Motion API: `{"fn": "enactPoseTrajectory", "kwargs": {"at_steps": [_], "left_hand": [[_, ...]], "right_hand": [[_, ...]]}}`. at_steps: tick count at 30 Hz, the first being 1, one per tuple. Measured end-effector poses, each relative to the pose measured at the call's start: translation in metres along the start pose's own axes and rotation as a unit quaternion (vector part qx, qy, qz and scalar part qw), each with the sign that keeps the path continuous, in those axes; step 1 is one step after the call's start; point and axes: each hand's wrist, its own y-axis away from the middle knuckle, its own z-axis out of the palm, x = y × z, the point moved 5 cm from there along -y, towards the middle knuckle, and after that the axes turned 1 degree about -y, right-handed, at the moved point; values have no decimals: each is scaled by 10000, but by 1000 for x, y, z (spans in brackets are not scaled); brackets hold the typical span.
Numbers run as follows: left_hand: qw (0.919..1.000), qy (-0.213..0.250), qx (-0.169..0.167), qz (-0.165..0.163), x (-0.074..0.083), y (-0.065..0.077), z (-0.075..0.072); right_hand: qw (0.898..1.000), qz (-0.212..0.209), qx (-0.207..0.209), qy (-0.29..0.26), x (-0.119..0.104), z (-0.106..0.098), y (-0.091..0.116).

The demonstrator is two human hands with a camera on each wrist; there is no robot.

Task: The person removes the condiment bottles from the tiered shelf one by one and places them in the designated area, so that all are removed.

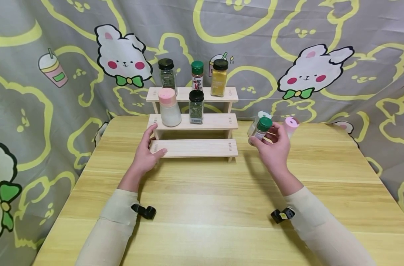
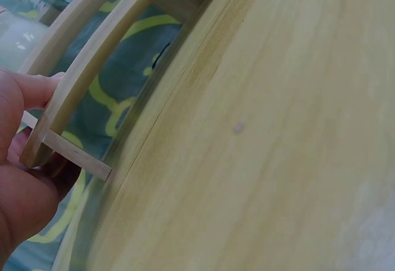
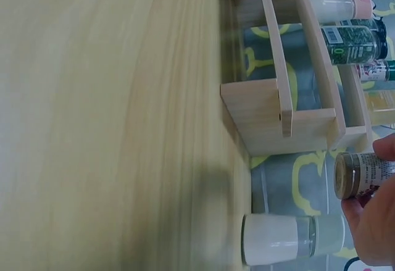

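Observation:
My left hand [image 1: 145,154] grips the left end of a three-step wooden shelf rack [image 1: 195,148]. The thumb lies over the lowest step, and the other fingers go round its side, partly hidden in the left wrist view. In my right hand [image 1: 275,146] is a small green-capped spice jar [image 1: 262,128], held off the table to the right of the rack. The right wrist view shows the base of this spice jar [image 3: 349,175], with brown contents. Behind it stands a jar with a pale lid [image 1: 262,115], and a pink-lidded jar [image 1: 291,125] is partly hidden by the hand.
The middle step bears a pink-lidded shaker [image 1: 169,111] and a black-capped herb jar [image 1: 196,108]. On the top step stand a dark herb jar [image 1: 166,74], a green-capped jar [image 1: 197,74] and a yellow spice jar [image 1: 219,79]. A patterned curtain [image 1: 248,44] hangs behind the wooden table [image 1: 202,221].

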Motion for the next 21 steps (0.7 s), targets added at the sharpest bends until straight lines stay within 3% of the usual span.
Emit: {"fn": "enactPoseTrajectory", "kwargs": {"at_steps": [8,21], "left_hand": [[10000,-36,11,85,0,0,0],[10000,-9,10,16,-2,-1,0]], "right_hand": [[9999,-24,130,20,37,-14,-9],[9996,-24,288,-26,45,-34,-10]]}}
